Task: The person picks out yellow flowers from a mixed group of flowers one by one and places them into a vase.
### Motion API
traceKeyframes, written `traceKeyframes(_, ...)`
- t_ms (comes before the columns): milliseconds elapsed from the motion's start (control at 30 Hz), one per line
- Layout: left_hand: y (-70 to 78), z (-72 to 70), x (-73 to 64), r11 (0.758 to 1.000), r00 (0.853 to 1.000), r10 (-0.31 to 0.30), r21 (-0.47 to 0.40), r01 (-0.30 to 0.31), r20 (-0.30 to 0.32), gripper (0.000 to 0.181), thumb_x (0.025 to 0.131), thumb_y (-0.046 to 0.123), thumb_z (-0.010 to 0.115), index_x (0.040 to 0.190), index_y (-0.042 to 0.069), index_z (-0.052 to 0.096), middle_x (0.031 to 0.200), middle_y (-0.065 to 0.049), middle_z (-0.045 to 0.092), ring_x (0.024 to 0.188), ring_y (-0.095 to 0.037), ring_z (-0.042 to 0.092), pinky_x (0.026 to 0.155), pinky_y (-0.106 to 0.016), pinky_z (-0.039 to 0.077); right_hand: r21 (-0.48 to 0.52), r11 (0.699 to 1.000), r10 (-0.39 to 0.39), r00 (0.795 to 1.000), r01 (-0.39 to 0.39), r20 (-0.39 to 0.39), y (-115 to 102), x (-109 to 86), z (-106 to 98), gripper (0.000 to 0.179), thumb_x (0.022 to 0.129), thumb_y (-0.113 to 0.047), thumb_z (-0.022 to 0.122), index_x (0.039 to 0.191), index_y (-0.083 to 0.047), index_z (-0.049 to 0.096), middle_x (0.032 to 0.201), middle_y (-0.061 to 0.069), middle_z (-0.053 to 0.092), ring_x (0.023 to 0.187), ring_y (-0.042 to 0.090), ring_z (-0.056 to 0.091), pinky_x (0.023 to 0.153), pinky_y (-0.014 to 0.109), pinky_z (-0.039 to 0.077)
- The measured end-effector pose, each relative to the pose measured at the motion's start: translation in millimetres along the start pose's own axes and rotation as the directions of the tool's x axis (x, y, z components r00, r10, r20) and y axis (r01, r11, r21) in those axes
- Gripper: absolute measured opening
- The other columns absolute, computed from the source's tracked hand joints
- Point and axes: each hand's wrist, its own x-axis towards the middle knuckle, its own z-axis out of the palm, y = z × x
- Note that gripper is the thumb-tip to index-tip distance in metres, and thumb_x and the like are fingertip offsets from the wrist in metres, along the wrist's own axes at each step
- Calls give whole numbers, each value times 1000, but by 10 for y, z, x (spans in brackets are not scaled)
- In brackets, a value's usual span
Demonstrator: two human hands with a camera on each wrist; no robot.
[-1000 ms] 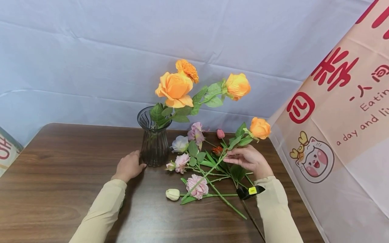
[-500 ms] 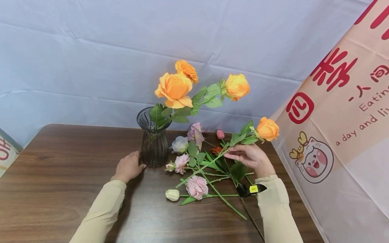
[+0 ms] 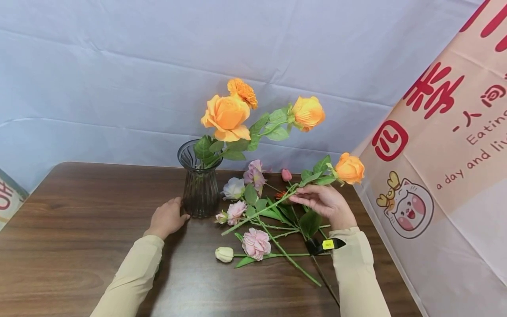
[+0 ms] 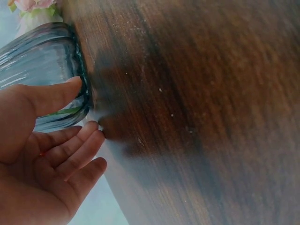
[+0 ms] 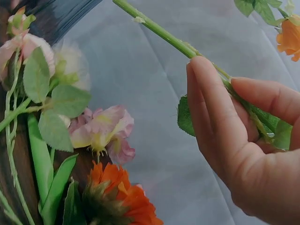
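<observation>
My left hand holds the base of a dark ribbed glass vase; the left wrist view shows the thumb along the glass and the fingers at its other side. Two orange roses and an orange ruffled flower stand in the vase, leaning right. My right hand pinches the green stem of another orange rose between thumb and fingers. That rose slants, bloom to the right, its bare stem end pointing toward the vase's lower right above the loose flowers.
Loose flowers lie right of the vase: a pink peony-like bloom, a cream tulip, a pink tulip, a purple flower and a red-orange one. A fabric backdrop rises behind the wooden table; a printed banner hangs at right.
The held rose has shifted right and tilted flatter, its stem end swinging up and left, toward the vase. My left hand and the vase stay in place.
</observation>
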Motion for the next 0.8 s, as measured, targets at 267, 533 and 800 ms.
traceKeyframes(267, -2, 3, -3, 1000, 1000, 1, -7, -1, 1, 59, 85, 21, 64, 125, -16, 42, 119, -31, 50, 105, -45, 50, 87, -54, 42, 105, 994, 6, 1000, -5, -14, -17, 54, 87, 35, 91, 13, 31, 77, 10, 63, 77, 20, 59, 84, 32, 62, 84, 40, 50)
traceKeyframes(533, 3, 0, -7, 1000, 1000, 7, -8, -7, -2, 58, 85, 21, 64, 125, -16, 42, 119, -31, 50, 105, -46, 50, 87, -54, 41, 114, 993, -4, 1000, 5, -7, -27, 106, 186, 37, 93, 11, 29, 79, 10, 63, 84, 20, 57, 86, 32, 60, 83, 39, 51)
traceKeyframes(800, -1, -6, -7, 1000, 1000, 13, -6, -13, 0, 59, 85, 20, 64, 125, -17, 41, 121, -32, 49, 105, -46, 50, 87, -54, 42, 142, 989, -26, 999, 33, -46, -65, 114, 287, 32, 92, 12, 34, 78, 10, 63, 103, 22, 54, 94, 33, 58, 88, 40, 48)
